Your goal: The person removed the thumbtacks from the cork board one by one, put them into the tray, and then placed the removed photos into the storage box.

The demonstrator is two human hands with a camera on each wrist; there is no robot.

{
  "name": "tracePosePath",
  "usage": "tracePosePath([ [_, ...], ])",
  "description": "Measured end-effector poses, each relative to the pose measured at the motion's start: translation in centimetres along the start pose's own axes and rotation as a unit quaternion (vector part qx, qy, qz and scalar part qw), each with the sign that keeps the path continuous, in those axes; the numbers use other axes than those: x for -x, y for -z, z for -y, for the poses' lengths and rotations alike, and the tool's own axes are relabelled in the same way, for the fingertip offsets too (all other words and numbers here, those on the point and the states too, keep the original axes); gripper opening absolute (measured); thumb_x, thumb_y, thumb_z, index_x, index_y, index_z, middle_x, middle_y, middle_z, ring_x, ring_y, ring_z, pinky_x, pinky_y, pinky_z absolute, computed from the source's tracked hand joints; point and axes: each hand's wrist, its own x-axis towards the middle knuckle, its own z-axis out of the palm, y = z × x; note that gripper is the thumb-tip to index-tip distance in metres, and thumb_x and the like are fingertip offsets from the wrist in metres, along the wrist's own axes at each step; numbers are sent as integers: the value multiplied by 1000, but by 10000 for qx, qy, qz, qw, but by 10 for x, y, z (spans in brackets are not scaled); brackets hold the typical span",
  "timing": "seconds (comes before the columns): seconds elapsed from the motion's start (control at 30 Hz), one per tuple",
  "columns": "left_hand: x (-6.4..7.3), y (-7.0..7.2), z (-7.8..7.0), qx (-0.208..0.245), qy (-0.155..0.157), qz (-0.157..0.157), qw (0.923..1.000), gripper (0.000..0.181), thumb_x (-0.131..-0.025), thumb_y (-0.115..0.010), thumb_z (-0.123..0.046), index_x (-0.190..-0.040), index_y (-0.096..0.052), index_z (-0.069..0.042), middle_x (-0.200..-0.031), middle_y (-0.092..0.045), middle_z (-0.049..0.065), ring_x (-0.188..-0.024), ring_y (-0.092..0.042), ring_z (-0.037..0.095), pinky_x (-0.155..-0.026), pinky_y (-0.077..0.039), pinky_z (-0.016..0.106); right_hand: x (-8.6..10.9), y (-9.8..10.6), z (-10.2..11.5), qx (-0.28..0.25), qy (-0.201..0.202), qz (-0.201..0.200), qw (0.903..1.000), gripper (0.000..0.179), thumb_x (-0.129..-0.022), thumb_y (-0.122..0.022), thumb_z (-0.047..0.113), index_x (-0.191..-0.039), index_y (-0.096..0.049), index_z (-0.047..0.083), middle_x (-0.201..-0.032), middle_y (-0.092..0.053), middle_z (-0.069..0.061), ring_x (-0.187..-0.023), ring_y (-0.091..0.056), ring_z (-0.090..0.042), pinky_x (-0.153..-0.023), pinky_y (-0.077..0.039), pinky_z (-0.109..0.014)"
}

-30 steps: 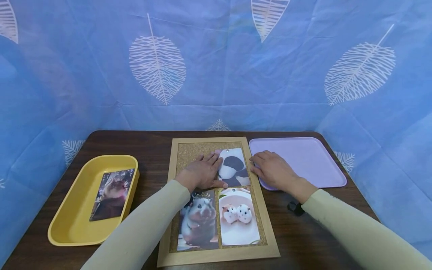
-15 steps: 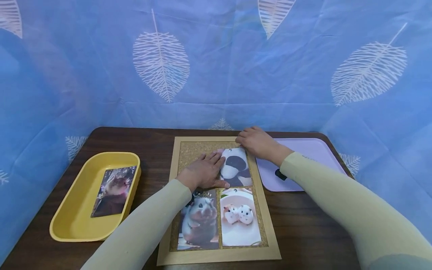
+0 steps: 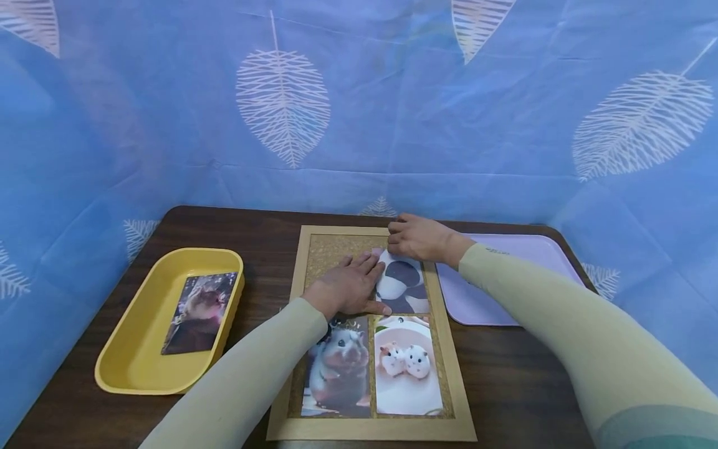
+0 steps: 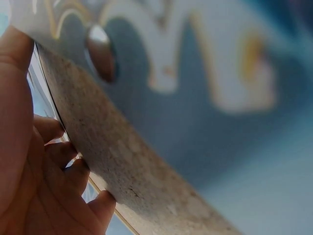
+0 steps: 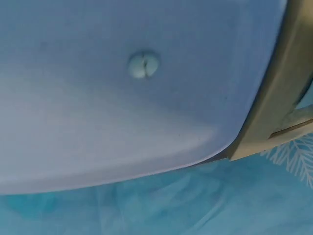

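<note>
A wood-framed cork board lies on the table with three photos. My left hand rests on the upper part, fingers straight and touching the left edge of a black-and-white photo. At that photo's top edge is my right hand, fingers curled; its fingertips and whatever is under them are hidden. Below lie a grey hamster photo and a photo of two small white figures. The left wrist view shows the hamster photo's thumbtack close up. The right wrist view does not show the hand.
A yellow bin at left holds one photo. The lavender tray lies right of the board, partly under the right forearm, with one thumbtack on it. A blue leaf-print cloth hangs behind the table.
My right hand has moved from the board's right edge up to the top of the black-and-white photo, covering its thumbtack. The left hand stays in place. The head view has shifted slightly.
</note>
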Motion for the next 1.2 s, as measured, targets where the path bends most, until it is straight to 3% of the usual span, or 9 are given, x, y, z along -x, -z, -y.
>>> tracePosePath([
  [0.17, 0, 0, 0, 5, 7, 16, 10000, 103, -97, -40, -82, -171, -9, -18, -179, 0, 5, -166, -1, 24, -134, -11, 50, -5, -3, -6, 479, 563, -146, 9972, 3, -100, -70, 21, -101, -72, 19, -99, -73, 5, -93, -51, -22, -84, -42, -42],
  [0.47, 2, 4, -2, -66, 55, 68, 9999, 102, -97, -40, -81, -171, -10, -17, -179, -1, 6, -166, -2, 24, -134, -12, 49, -12, 0, -12, 579, 1037, -99, 9929, 12, -104, -65, 27, -107, -74, 20, -103, -73, 4, -98, -55, -21, -84, -43, -41],
  [0.77, 2, 5, -1, -25, 65, 95, 9999, 102, -98, -41, -80, -171, -10, -17, -179, -1, 5, -166, -1, 24, -134, -11, 50, -21, 7, -9, 717, 1079, 297, 9911, 15, -106, -61, 27, -109, -74, 19, -106, -72, 3, -97, -54, -21, -80, -39, -39],
  [1.2, 2, 3, 0, -45, 26, 68, 10000, 103, -97, -40, -81, -171, -9, -17, -179, 0, 5, -166, -2, 24, -134, -12, 49, -24, 6, -7, 920, 989, 519, 9895, 16, -108, -59, 28, -111, -71, 19, -109, -71, 2, -100, -54, -22, -84, -41, -42],
])
